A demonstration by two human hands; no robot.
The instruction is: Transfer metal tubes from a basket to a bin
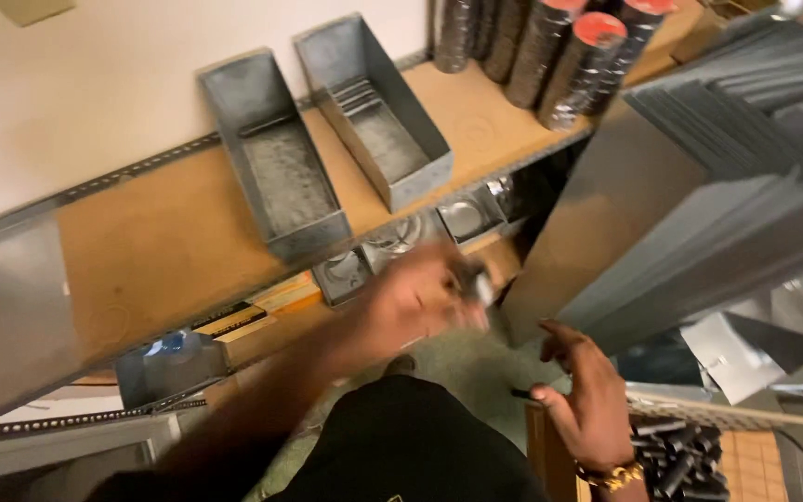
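My left hand (415, 302) is blurred by motion in front of the wooden shelf's (169, 242) edge. Its fingers are curled around a small metal piece (482, 286), silver and dark. My right hand (589, 395), with a gold bracelet on the wrist, hovers lower right with fingers spread and holds nothing I can make out. A thin dark rod (519, 394) lies just beside its thumb tip. Close under that hand is a wire basket (745, 418) with several dark cylindrical parts (680, 455).
Two long galvanised metal bins (276, 153) (378, 112) sit on the shelf. Stacked dark rolls with red tops (573, 56) stand at the back. Leaning sheet-metal panels (699, 204) fill the right. Metal boxes (341, 274) rest on the shelf below.
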